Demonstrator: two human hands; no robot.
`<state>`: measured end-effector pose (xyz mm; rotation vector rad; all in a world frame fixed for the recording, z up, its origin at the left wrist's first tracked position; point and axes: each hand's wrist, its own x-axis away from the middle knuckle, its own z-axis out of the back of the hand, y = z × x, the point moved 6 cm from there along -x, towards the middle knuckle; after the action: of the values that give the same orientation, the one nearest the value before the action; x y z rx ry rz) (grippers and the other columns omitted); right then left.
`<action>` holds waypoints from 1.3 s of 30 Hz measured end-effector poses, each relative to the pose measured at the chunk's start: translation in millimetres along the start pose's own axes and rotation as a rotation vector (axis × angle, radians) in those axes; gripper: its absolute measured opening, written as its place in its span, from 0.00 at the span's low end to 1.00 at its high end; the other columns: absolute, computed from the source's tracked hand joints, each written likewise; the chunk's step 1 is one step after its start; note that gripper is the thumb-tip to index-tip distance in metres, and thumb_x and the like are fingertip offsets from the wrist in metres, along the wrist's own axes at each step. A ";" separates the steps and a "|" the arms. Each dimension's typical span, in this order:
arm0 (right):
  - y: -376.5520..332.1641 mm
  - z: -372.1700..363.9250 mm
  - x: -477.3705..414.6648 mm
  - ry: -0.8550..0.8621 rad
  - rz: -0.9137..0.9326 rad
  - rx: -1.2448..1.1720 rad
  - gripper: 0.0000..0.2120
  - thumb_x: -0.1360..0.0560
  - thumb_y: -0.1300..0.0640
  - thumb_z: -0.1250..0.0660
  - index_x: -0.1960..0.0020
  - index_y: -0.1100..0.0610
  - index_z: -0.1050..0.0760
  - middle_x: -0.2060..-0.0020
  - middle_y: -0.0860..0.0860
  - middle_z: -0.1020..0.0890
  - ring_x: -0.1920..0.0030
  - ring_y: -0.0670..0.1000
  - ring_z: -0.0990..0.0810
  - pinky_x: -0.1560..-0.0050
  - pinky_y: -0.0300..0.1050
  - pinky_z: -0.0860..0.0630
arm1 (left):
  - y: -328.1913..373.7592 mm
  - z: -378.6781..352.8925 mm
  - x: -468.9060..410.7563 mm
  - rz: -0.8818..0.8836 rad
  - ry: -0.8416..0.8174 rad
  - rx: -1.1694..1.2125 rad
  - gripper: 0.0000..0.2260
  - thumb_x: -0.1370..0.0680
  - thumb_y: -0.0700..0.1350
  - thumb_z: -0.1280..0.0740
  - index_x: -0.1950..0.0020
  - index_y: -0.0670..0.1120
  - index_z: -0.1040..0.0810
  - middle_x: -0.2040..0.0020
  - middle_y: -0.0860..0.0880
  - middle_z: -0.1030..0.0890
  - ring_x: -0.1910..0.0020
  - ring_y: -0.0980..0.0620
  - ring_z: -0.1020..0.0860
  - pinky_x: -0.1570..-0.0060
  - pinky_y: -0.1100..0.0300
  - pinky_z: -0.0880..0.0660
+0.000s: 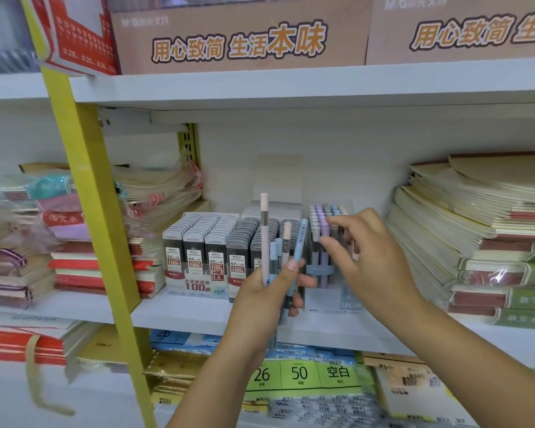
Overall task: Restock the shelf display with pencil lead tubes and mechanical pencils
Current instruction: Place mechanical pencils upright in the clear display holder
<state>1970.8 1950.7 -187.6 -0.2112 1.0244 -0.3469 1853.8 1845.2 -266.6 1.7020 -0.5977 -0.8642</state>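
We face white shelving with a yellow upright; cardboard boxes sit above, notebook stacks flank both sides.

This is a stationery shop. White shelves on a yellow upright carry goods for sale. At the centre are rows of pencil lead tubes with printed labels, and just beside them, toward 3 o'clock, a rack of pastel mechanical pencils. Stacks of notebooks fill 3 and 9 o'clock. At 12 o'clock stand brand cartons with Chinese slogans. At 6 o'clock lie paper packs marked 26 and 50.
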 end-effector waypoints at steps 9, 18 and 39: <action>14.2 1.2 9.4 -0.150 -0.393 -0.863 0.08 0.25 0.64 0.32 0.47 0.55 0.25 0.60 0.54 0.14 0.63 0.50 0.16 0.63 0.38 0.21 | -12.4 0.4 5.5 0.051 -0.120 0.012 0.20 0.29 0.63 0.30 0.45 0.51 0.16 0.55 0.46 0.13 0.70 0.54 0.26 0.70 0.63 0.28; 32.0 16.6 18.8 -0.490 -0.423 -0.465 0.06 0.28 0.57 0.28 0.58 0.46 0.16 0.58 0.45 0.16 0.61 0.41 0.19 0.61 0.30 0.24 | 2.5 16.3 3.0 0.015 0.080 -0.094 0.10 0.22 0.54 0.32 0.52 0.47 0.19 0.72 0.52 0.22 0.77 0.58 0.32 0.76 0.67 0.35; 28.5 46.7 -22.3 -0.030 -0.107 -0.404 0.22 0.24 0.63 0.32 0.45 0.39 0.37 0.54 0.46 0.20 0.58 0.44 0.18 0.55 0.43 0.19 | 7.2 -4.4 -8.2 -0.071 0.109 -0.194 0.13 0.20 0.53 0.33 0.54 0.44 0.17 0.65 0.50 0.16 0.76 0.59 0.30 0.74 0.67 0.31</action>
<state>2005.8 1985.9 -155.7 -0.6346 1.0489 -0.2296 1852.5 1851.9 -257.0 1.5901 -0.3695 -0.8456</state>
